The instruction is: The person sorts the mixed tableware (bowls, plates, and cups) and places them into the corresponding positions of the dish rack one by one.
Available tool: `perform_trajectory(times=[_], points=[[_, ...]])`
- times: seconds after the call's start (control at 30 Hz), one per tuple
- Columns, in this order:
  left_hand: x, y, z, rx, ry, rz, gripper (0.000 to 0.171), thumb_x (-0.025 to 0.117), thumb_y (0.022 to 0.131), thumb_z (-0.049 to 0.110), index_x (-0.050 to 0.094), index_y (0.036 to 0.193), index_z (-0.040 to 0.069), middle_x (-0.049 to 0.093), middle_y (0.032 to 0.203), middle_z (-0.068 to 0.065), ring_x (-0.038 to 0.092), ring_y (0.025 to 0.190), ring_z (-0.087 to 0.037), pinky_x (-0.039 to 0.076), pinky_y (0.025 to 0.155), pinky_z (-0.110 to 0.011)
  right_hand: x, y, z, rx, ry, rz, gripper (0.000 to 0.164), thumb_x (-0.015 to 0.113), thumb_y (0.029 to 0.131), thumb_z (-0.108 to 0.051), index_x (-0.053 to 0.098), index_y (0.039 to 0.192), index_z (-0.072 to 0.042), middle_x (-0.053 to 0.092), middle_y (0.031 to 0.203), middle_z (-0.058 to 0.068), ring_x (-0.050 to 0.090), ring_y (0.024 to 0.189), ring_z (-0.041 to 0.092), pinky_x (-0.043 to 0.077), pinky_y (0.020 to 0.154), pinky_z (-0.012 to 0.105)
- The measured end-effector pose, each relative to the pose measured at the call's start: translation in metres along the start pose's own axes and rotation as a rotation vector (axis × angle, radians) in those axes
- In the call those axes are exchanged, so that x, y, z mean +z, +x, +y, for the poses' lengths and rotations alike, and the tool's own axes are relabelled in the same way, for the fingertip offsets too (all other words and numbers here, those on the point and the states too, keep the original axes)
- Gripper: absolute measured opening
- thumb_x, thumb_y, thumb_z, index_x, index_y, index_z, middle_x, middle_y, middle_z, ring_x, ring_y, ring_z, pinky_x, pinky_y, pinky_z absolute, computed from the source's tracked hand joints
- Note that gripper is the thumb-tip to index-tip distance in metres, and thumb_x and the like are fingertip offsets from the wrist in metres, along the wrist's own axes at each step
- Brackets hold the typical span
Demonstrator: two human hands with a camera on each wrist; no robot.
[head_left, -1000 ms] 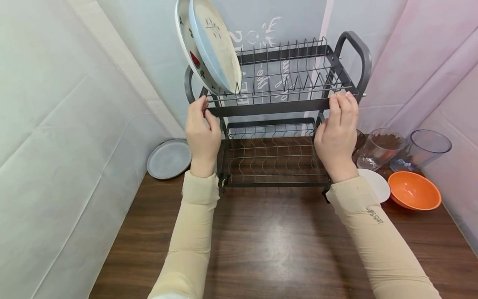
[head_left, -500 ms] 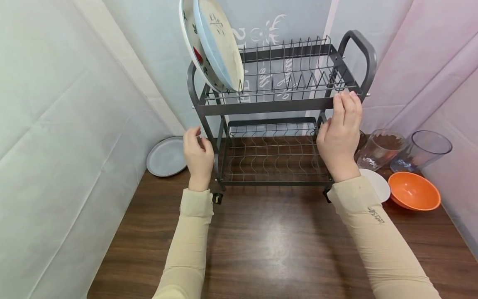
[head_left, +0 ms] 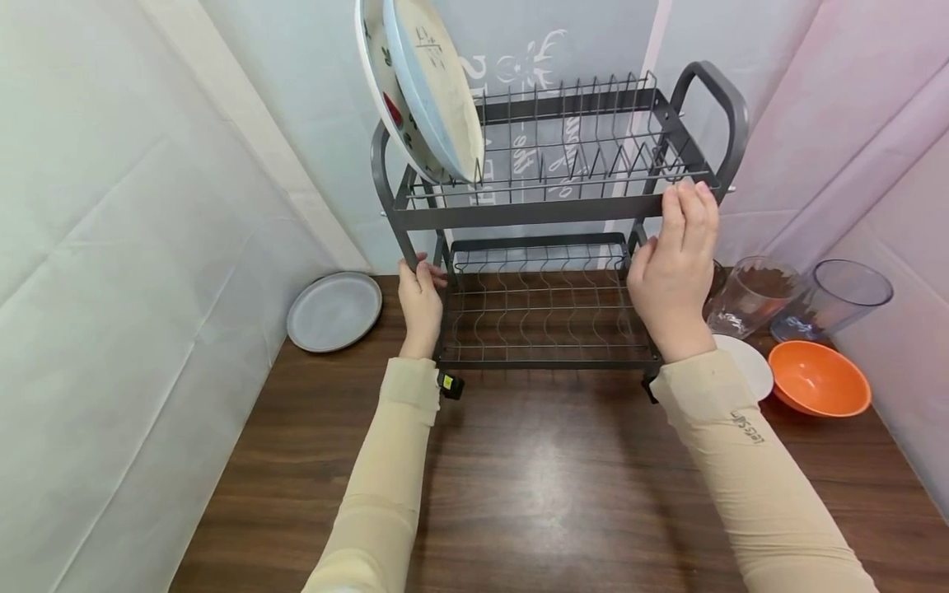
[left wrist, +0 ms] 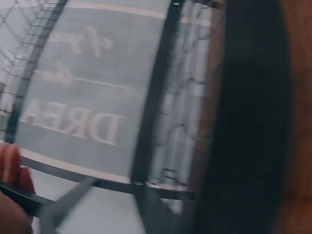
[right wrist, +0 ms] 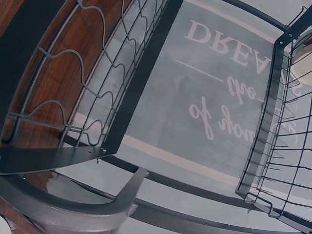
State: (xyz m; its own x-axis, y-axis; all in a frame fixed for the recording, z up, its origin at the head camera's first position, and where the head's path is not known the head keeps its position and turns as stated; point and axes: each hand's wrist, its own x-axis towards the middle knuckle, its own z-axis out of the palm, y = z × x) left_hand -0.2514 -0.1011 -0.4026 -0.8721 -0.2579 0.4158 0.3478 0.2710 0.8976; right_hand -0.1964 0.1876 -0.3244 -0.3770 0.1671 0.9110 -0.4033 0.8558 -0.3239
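Observation:
A dark grey two-tier dish rack stands at the back of the table. My left hand grips its left front post below the upper tier; in the left wrist view, fingers show beside a dark bar. At the upper tier's right front corner, my right hand holds the front rail, fingers over the top and thumb lower down. No part of the right hand shows in the right wrist view. Two plates lean in the upper tier's left end: a pale blue-rimmed plate and a patterned plate behind it.
A grey plate lies left of the rack. To the right stand a clear glass, a bluish glass, an orange bowl and a white dish, partly behind my right arm. Fabric walls close in both sides.
My left hand has let go of the upper tier's left front corner, dropped lower, then moved right onto the left post. The right hand stays on the front rail.

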Motion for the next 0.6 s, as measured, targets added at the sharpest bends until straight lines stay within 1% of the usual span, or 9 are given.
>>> perform_trajectory(times=[0.1,0.17,0.23,0.27,0.4,0.5,0.6], points=[[0.002,-0.003,-0.009,0.008,0.045,0.017,0.032,0.028,0.093,0.033,0.045,0.101,0.006,0.048,0.072,-0.003,0.044,0.057,-0.014,0.040,0.058,-0.025,-0.003,-0.001,0.000,0.010,0.014,-0.024,0.043,0.038,0.080,0.002,0.044,0.122,0.002,0.041,0.128,0.016,0.028,0.128,0.028,0.021,0.109,0.036],[0.003,-0.004,-0.012,0.030,0.064,0.022,0.031,0.029,0.092,0.033,0.044,0.094,0.006,0.043,0.068,-0.001,0.037,0.054,-0.014,0.034,0.054,-0.025,-0.006,-0.003,0.000,0.017,0.033,-0.048,0.045,0.039,0.080,0.002,0.043,0.124,0.001,0.039,0.132,0.015,0.025,0.130,0.027,0.019,0.110,0.035],[0.003,-0.004,-0.014,0.052,0.060,0.027,0.032,0.029,0.091,0.035,0.042,0.090,0.005,0.040,0.067,0.000,0.032,0.053,-0.015,0.030,0.053,-0.025,-0.008,-0.006,0.001,0.024,0.065,-0.073,0.046,0.040,0.080,0.002,0.042,0.126,0.000,0.035,0.136,0.013,0.022,0.132,0.026,0.017,0.111,0.036],[0.003,-0.004,-0.015,0.059,0.055,0.030,0.033,0.029,0.091,0.036,0.042,0.088,0.006,0.039,0.067,0.000,0.031,0.053,-0.016,0.030,0.053,-0.025,-0.010,-0.009,0.001,0.031,0.085,-0.077,0.046,0.040,0.080,0.002,0.042,0.126,-0.001,0.033,0.138,0.013,0.021,0.133,0.026,0.016,0.111,0.037],[0.003,-0.004,-0.016,0.061,0.034,0.027,0.036,0.028,0.089,0.043,0.039,0.085,0.008,0.037,0.065,0.002,0.030,0.052,-0.016,0.029,0.051,-0.026,-0.014,-0.026,0.008,0.086,0.129,-0.072,0.047,0.042,0.080,0.003,0.041,0.126,-0.006,0.026,0.142,0.012,0.020,0.133,0.023,0.023,0.107,0.039],[0.003,-0.004,-0.018,0.065,0.024,0.024,0.036,0.028,0.088,0.045,0.037,0.083,0.010,0.035,0.064,0.002,0.029,0.050,-0.016,0.029,0.050,-0.026,-0.020,-0.044,0.021,0.159,0.105,-0.082,0.049,0.044,0.079,0.002,0.040,0.127,-0.007,0.023,0.143,0.011,0.021,0.132,0.020,0.024,0.105,0.038],[0.002,-0.005,-0.018,0.072,0.014,0.026,0.033,0.029,0.090,0.043,0.036,0.082,0.011,0.034,0.063,0.002,0.029,0.049,-0.016,0.028,0.049,-0.025,-0.028,-0.064,0.038,0.240,0.091,-0.106,0.052,0.045,0.078,0.002,0.038,0.128,-0.007,0.023,0.142,0.009,0.021,0.132,0.018,0.020,0.108,0.035]])
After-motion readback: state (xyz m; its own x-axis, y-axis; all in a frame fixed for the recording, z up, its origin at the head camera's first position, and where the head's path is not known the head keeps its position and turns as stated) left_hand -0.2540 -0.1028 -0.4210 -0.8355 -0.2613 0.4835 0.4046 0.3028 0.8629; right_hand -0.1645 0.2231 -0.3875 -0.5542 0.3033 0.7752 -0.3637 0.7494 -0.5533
